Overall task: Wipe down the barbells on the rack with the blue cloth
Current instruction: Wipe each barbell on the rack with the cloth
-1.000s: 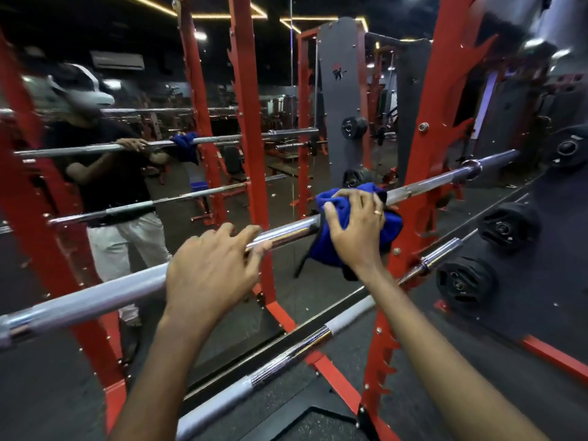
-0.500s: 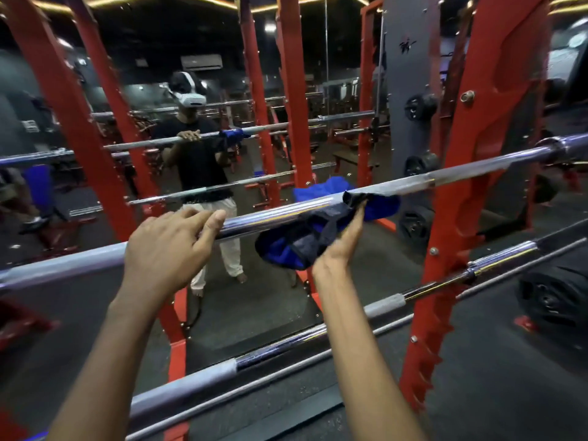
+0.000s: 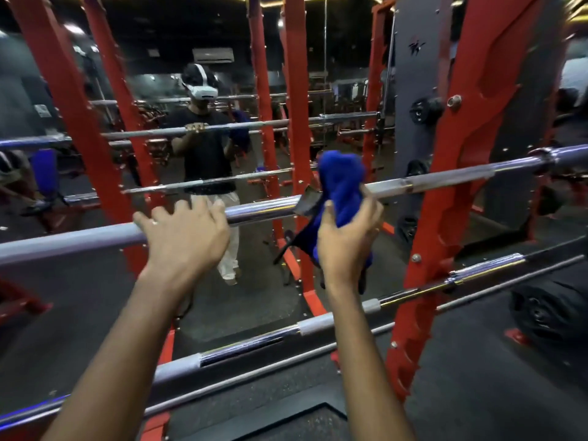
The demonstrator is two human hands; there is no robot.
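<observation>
At a red rack [image 3: 451, 198] before a mirror, the upper barbell [image 3: 264, 211] is steadied under the left hand [image 3: 187, 237], fingers draped loosely, while the blue cloth [image 3: 342, 189], bunched in the right hand [image 3: 346, 237], could slip off.

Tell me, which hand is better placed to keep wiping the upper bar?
The right hand: it holds the blue cloth against the upper barbell. The left hand only rests on it.
</observation>
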